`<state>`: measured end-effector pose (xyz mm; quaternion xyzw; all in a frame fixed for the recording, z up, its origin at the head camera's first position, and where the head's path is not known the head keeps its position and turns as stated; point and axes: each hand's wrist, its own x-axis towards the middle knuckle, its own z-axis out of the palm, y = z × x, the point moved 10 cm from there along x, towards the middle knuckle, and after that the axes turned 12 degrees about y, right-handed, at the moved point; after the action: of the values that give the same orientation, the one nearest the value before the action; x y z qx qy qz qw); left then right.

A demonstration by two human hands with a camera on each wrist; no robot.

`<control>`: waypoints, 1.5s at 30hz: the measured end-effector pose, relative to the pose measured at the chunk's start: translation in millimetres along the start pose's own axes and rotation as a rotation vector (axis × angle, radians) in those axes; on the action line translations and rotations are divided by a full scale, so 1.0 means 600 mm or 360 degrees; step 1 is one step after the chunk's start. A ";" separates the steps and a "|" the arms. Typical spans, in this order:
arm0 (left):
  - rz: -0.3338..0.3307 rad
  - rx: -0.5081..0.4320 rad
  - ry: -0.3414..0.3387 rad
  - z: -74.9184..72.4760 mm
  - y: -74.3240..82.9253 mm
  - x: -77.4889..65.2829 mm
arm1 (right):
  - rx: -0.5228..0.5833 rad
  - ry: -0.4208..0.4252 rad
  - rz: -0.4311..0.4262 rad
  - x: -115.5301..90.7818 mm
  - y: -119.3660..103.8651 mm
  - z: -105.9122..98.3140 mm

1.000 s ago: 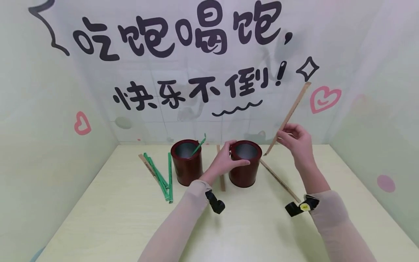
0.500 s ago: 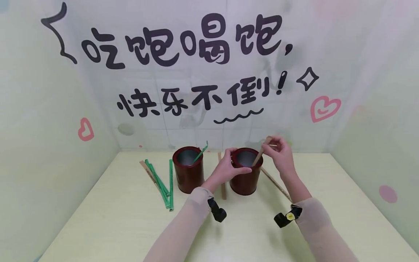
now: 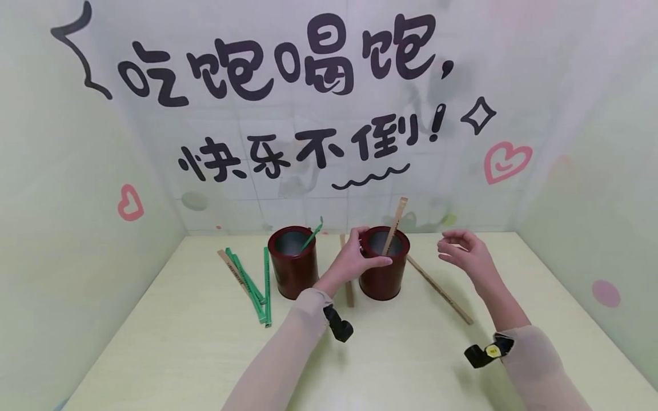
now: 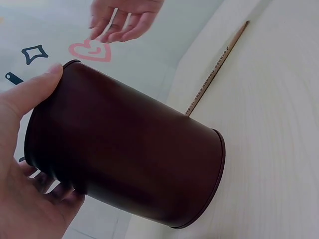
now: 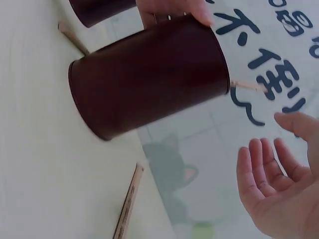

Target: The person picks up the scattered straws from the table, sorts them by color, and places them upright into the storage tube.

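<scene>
Nearest me, a thin, brown, printed stick (image 3: 442,292) is lying on the pale wood-grain table (image 3: 390,365); beyond, my left hand (image 3: 352,261) is gripping a dark-red, glossy, cylindrical can (image 3: 381,282); my right hand (image 3: 469,254) is hovering apart, loosely curved, holding nothing; inside the can, a flat, light-brown, paper-looking strip (image 3: 394,226) is leaning; bracing the rim, I judge, is preventing tipping.
</scene>
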<state>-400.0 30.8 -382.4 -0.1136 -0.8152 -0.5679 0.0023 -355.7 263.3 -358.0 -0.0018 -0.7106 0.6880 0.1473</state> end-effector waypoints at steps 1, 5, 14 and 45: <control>0.0002 0.0003 -0.0002 0.000 0.000 0.001 | -0.0008 -0.0044 0.0022 -0.002 0.007 -0.004; 0.0005 -0.0007 -0.0009 0.002 0.000 0.001 | -0.0132 -0.0211 0.0103 -0.008 0.041 -0.019; 0.0005 -0.0039 -0.0001 0.003 0.005 -0.004 | -0.0528 -0.0551 0.0308 -0.027 0.126 -0.045; 0.0035 -0.0053 0.0026 0.001 0.007 -0.010 | -0.0775 -0.0544 0.0137 -0.018 0.108 -0.045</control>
<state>-393.3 31.8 -379.7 -0.1178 -0.8043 -0.5823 0.0132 -352.9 290.7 -423.6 0.0487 -0.8685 0.4932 -0.0084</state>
